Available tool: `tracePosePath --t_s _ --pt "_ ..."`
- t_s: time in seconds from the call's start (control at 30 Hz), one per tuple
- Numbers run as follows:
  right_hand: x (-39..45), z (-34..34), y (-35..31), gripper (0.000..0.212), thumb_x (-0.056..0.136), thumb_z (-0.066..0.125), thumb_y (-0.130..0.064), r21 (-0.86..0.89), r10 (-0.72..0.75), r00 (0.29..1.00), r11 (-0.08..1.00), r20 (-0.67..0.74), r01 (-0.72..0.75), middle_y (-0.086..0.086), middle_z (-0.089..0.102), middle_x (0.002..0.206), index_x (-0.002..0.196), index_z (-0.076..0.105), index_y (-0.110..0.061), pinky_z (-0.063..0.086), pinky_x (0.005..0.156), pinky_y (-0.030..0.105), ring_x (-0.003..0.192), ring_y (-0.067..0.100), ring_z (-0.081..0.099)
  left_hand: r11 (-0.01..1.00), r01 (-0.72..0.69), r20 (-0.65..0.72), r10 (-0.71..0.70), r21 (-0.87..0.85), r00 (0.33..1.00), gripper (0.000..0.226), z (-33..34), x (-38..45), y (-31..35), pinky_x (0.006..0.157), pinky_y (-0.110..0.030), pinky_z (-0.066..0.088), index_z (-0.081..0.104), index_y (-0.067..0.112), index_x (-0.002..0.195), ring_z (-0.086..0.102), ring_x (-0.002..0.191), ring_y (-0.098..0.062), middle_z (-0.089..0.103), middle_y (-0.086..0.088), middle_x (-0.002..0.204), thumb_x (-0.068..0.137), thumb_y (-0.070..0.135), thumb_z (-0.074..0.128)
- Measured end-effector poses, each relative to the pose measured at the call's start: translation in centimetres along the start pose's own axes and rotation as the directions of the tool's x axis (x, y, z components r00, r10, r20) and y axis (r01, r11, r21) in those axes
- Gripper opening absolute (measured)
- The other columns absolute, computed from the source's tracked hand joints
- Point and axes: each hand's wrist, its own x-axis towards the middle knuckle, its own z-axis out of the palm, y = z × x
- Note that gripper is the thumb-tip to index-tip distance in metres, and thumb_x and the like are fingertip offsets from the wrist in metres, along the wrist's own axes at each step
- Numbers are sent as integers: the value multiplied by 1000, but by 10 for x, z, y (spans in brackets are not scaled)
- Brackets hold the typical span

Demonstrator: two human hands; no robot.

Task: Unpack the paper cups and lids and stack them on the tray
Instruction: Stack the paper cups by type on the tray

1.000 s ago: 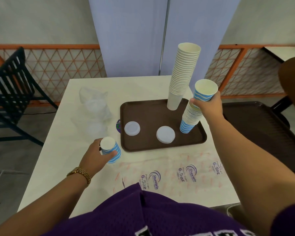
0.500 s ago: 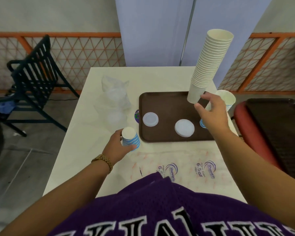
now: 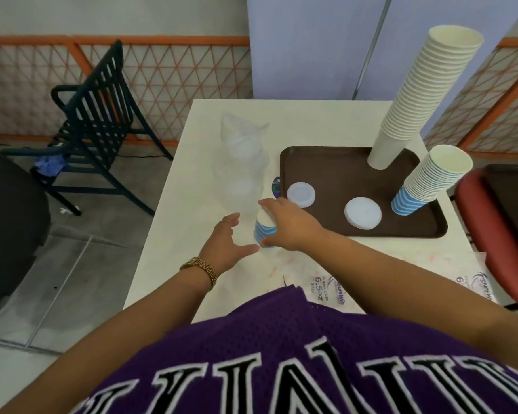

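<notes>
A small stack of blue-striped paper cups point(image 3: 263, 231) stands on the white table just left of the brown tray point(image 3: 335, 171). My right hand point(image 3: 290, 225) grips it from the right side. My left hand point(image 3: 226, 246) hovers beside it with spread fingers, holding nothing. On the tray stand a tall plain white cup stack point(image 3: 416, 97) and a shorter leaning blue-striped cup stack point(image 3: 428, 183). Two white lids point(image 3: 301, 194) point(image 3: 363, 212) lie flat on the tray.
A clear plastic bag of lids point(image 3: 243, 162) lies on the table left of the tray. A printed plastic cup wrapper point(image 3: 326, 289) lies near the front edge. A dark chair point(image 3: 93, 115) stands left, a red chair point(image 3: 491, 222) right.
My right hand left the striped stack on the tray and crossed left to grasp the small cup stack. My left hand let go of that stack and opened.
</notes>
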Motion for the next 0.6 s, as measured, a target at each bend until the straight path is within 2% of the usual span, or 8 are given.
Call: tracePosePath --t_s 0.13,0.3,0.43,0.6 --pt "4 -1 -4 72 80 75 -30 12 26 998 1000 -65 -25 1 51 136 142 39 -24 48 82 33 116 23 54 1000 1 9 -1 -1 1000 91 -7 0 -7 108 -35 39 29 26 148 39 137 -19 37 2 151 75 27 83" --pt "3 -15 -7 73 76 77 -30 142 94 988 987 -121 -77 -3 54 125 140 42 -26 45 72 27 97 13 52 1000 -17 40 17 -5 999 90 -10 4 -10 109 -36 39 29 25 148 39 137 -19 37 1 151 75 26 83" --pt "1 -28 -11 72 72 79 -34 186 117 979 979 -164 -86 -6 52 115 136 46 -27 51 77 32 101 15 53 999 -46 70 44 13 997 91 -8 10 -4 108 -35 39 28 25 148 39 137 -19 36 1 151 75 27 83" --pt "-1 -39 -3 65 66 81 -42 250 149 962 964 -231 -89 -7 61 114 124 52 -32 51 82 34 101 16 59 997 -76 109 75 6 991 93 -6 17 1 108 -36 39 28 25 148 39 137 -19 37 1 151 74 26 83"
